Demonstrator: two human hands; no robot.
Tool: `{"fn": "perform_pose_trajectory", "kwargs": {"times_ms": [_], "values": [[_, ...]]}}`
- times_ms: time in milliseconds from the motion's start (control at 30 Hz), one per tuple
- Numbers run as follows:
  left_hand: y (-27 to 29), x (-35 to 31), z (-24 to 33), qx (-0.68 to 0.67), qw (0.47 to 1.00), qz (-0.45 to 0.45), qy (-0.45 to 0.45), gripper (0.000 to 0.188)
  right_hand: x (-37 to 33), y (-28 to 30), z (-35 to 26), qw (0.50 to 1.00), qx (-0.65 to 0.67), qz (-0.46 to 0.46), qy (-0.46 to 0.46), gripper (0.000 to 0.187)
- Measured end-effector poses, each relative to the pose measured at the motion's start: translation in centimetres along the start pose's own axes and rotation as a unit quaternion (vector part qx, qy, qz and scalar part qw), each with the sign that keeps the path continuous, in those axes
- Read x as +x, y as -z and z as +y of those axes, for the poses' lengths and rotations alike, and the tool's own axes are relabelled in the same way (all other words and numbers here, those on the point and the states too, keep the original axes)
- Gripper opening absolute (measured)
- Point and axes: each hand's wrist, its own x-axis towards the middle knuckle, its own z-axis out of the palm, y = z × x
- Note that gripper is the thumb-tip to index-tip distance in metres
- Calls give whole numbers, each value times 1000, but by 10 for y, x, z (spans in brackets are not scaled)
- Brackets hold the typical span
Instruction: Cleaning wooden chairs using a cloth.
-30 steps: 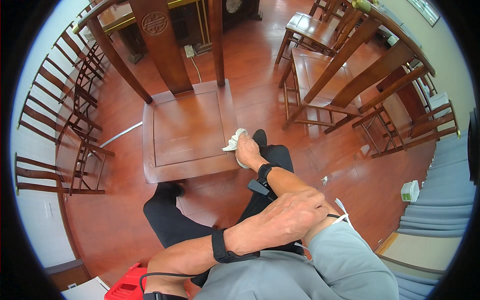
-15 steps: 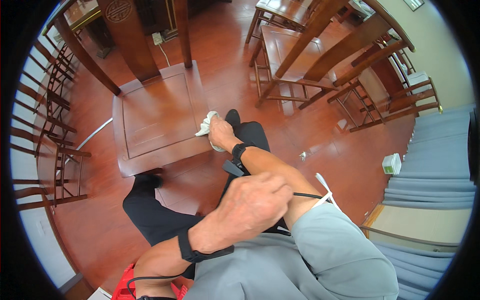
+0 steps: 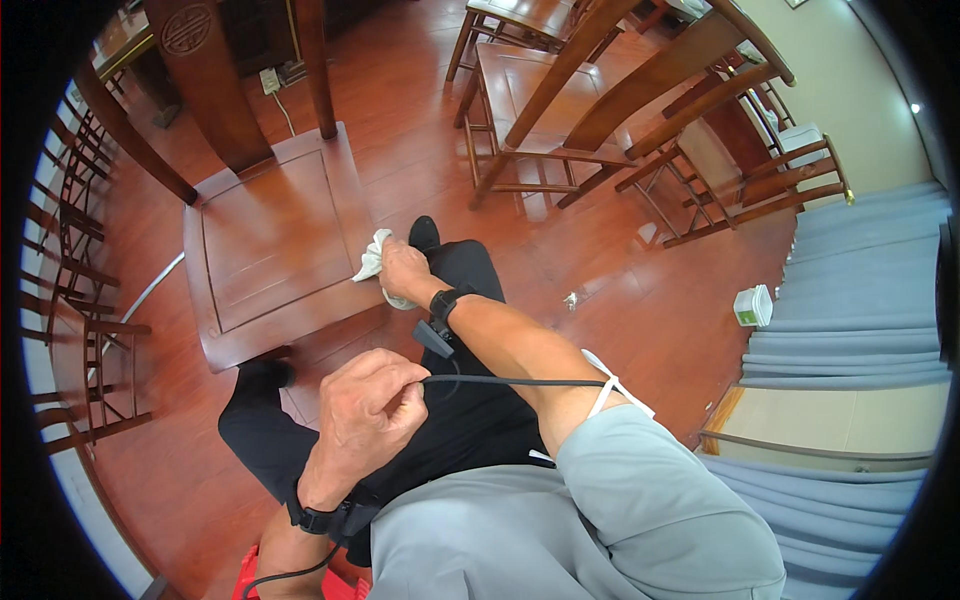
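Note:
My left hand (image 3: 365, 415) pinches a black cable (image 3: 500, 380) between thumb and fingers, above my lap. From there the cable runs nearly straight to a white tie (image 3: 608, 385) around my right upper arm. My right hand (image 3: 405, 270) is closed on a white cloth (image 3: 372, 257) at the near right corner of a brown wooden chair (image 3: 275, 235). Part of the cloth hangs below the hand, beside the seat's edge. Both wrists wear black straps, and a dark grey block (image 3: 433, 340) hangs by the right one.
More wooden chairs stand at the upper right (image 3: 545, 100) and along the left side (image 3: 85, 335). A white bucket (image 3: 753, 306) sits on the floor near blue curtains (image 3: 850, 290). A small crumpled scrap (image 3: 571, 300) lies on the reddish floor. Something red (image 3: 250, 570) shows behind my left arm.
My left hand has moved left, away from my right arm, drawing the cable out into a longer visible stretch. My right hand still holds the cloth at the seat corner. The whole view has shifted slightly.

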Motion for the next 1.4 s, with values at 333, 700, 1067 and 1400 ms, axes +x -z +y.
{"fn": "perform_pose_trajectory", "kwargs": {"times_ms": [333,700,1067,1400], "values": [[-9,22,18,-216,967,-100,93,16,1,2,4,997,-55,-22,49,38],[-16,8,53,-137,989,0,-52,20,10,20,1,997,-21,-63,26,32],[-40,53,84,-272,954,-122,-20,6,14,8,10,991,-92,-66,70,34],[-36,86,102,-174,935,-306,39,26,5,13,0,989,-104,-28,98,38]]}}
